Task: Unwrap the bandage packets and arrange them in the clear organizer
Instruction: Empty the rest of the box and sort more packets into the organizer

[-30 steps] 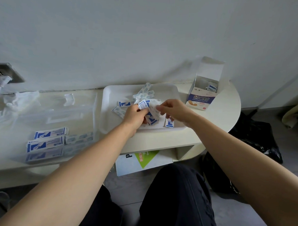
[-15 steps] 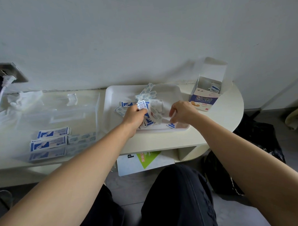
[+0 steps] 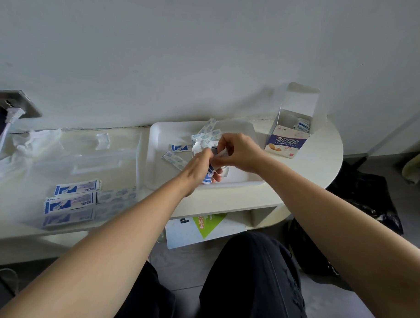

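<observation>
Both hands meet over the white tray [image 3: 239,182]. My left hand [image 3: 199,166] grips a bunch of blue-and-white bandage packets [image 3: 209,176], their lower ends sticking out below the fingers. My right hand [image 3: 237,151] pinches the top of one packet in that bunch. Loose unwrapped bandages [image 3: 206,135] and a wrapped packet [image 3: 179,147] lie in the tray behind the hands. To the left stands the clear organizer [image 3: 68,168], holding blue-and-white packets [image 3: 70,200] in a front compartment and pale unwrapped bandages [image 3: 116,196] beside them.
An open bandage box [image 3: 287,143] stands at the table's right end by the wall. Crumpled clear plastic [image 3: 36,138] lies at the far left, near a wall socket with a white plug [image 3: 11,114]. A white carton with a green label [image 3: 202,226] sits under the table. A black bag [image 3: 360,195] lies on the floor right.
My right hand left the tray's right side and came back up to the packets in my left hand, now pinching one. The left hand stayed over the tray.
</observation>
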